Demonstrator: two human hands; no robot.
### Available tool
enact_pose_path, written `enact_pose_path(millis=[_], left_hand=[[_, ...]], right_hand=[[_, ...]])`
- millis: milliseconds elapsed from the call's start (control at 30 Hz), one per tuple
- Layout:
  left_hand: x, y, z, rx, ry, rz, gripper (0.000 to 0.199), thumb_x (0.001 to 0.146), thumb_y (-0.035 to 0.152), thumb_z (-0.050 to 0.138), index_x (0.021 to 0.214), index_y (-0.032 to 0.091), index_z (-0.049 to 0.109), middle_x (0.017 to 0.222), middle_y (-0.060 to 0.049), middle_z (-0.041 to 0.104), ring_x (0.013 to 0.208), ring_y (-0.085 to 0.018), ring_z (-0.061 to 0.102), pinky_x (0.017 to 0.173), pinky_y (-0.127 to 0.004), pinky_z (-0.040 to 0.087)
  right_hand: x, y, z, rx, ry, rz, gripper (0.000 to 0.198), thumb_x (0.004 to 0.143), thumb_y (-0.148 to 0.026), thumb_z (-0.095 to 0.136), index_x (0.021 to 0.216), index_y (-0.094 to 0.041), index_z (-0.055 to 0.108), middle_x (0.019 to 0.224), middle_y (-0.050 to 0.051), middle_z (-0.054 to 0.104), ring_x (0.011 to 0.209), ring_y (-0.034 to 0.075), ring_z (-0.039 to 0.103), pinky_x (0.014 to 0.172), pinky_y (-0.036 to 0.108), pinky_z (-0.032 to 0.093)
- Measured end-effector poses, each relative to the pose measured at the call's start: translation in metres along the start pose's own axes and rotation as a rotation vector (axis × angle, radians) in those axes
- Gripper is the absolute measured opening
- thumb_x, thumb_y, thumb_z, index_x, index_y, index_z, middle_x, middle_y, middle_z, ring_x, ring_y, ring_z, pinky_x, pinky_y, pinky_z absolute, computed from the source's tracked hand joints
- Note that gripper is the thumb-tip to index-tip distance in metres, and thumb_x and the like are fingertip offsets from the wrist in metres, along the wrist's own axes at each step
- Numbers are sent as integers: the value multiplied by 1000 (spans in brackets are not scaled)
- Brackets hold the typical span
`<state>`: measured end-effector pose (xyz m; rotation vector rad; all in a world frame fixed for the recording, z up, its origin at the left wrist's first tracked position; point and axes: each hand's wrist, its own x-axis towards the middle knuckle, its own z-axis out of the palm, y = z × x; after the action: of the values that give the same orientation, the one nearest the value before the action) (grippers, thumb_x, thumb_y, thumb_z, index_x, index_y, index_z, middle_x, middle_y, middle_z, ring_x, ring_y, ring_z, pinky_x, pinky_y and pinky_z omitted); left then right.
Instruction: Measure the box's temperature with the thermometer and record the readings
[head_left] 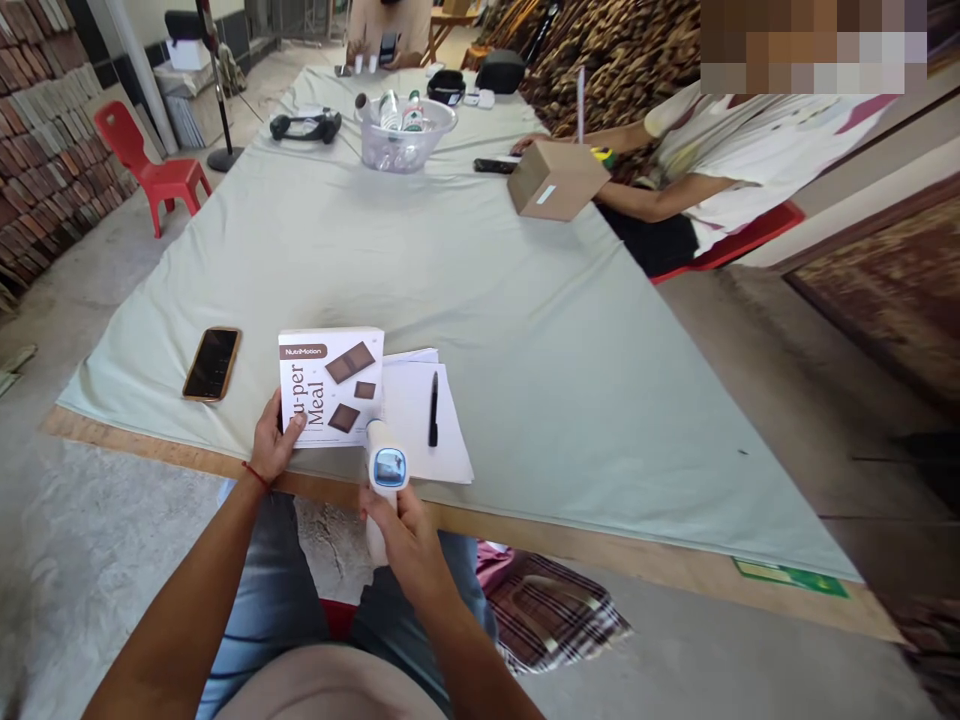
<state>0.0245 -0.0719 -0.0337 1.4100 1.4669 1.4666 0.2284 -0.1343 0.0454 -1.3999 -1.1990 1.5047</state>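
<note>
My left hand [276, 437] grips the lower left edge of a white box [337, 390] printed with brown bars and the words "NutriMotion" and "Meal", thumb on its front. In my right hand [405, 520] is a white handheld scanner [379, 480] shaped like an infrared thermometer, with a blue-rimmed screen facing me. Its head is close to the box's lower right corner; whether they touch I cannot tell. Beside the box, white paper sheets [409, 425] lie on the table, with a black pen [433, 410] on top. A phone [212, 364] in an orange-brown case rests to the left.
A pale green cloth covers the table [540, 340]. Farther off are a clear basin [405, 140] of bottles, a cardboard box [556, 180] and black headgear [501, 72]. One person [705, 170] sits at the right, another [386, 30] at the far end. A red chair [150, 165] stands left.
</note>
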Motion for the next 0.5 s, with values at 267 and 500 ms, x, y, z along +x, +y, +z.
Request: enact_pose_path(millis=[267,500], left_hand=[[15,15,-14,-168,-110,-202,60,69,47,78,117,17,62,111,-12,70,102,-31,65,88,-47,53],[36,4,-23,-138,156,-129,60,70,52,76,114,16,55,116,-13,66,106,-28,63,93,-45,50]], right_hand=[[-10,4,-26,20,52,4,37,78,-55,60,78,-18,60,64,0,56,62,17,50,57,28,41],[-8,10,-42,18,67,-10,39,79,-57,60,83,-18,63,68,0,57,65,17,51,61,29,41]])
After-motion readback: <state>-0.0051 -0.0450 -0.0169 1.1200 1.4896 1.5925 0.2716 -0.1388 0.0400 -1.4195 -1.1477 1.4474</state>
